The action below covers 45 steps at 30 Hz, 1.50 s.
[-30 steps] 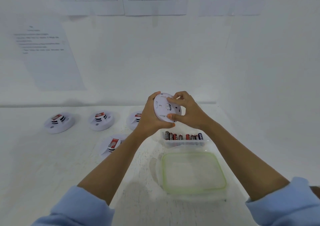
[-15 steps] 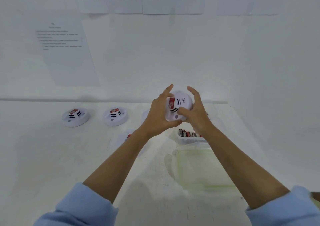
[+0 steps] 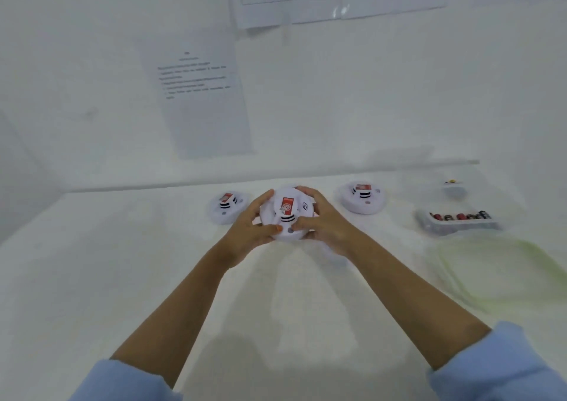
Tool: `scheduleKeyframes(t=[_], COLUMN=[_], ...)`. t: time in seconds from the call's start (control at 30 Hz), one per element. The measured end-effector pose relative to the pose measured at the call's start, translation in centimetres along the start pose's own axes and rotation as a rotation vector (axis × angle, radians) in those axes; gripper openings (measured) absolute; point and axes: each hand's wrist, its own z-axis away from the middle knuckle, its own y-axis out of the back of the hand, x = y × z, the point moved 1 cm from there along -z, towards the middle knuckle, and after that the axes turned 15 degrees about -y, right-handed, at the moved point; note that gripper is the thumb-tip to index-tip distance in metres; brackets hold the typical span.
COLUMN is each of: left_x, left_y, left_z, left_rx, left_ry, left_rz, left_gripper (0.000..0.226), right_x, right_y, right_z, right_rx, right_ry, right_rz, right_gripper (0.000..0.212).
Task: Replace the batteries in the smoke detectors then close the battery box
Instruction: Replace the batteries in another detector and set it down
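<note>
While the left hand [image 3: 248,231] and right hand [image 3: 325,225] clasp the smoke detector [image 3: 287,213] from both sides at frame centre, a careless set-down could bump the neighbouring detector [image 3: 227,207] just left of it.

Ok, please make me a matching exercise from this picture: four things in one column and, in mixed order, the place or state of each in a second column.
Things:
1. middle detector
2. box
3. lid
4. paper

Places or states:
a. on the wall
b. open, with batteries inside
c. gripped by the left hand and the right hand
d. flat on the table, off the box

Pairs: 1-c, 2-b, 3-d, 4-a
</note>
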Motion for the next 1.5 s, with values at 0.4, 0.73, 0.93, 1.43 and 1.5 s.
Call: scheduleKeyframes(t=[0.4, 0.73, 0.93, 1.43, 1.5], left_x=[-2.0, -2.4, -2.8, -2.9, -2.9], left_y=[7.2, 7.1, 7.3, 7.2, 7.2], left_z=[3.6, 3.3, 2.9, 2.8, 2.8], left_rx=[-0.003, -0.028, -0.050, -0.070, -0.072], left_ry=[0.045, 0.013, 0.004, -0.005, -0.009], left_rz=[-0.052, -0.112, -0.152, -0.142, -0.145], left_gripper=[0.067, 0.065, 0.065, 0.067, 0.067], right_x=[3.9, 4.4, 4.6, 5.1, 5.2], right_y=[-8.9, -9.0, -8.9, -8.7, -8.6], right_z=[-2.0, -2.3, -2.5, -2.9, -2.9], right_rx=[0.186, 0.231, 0.256, 0.279, 0.280], right_ry=[0.058, 0.060, 0.046, 0.097, 0.101], right_rz=[0.146, 0.183, 0.226, 0.260, 0.252], right_gripper=[0.086, 0.083, 0.080, 0.076, 0.075])
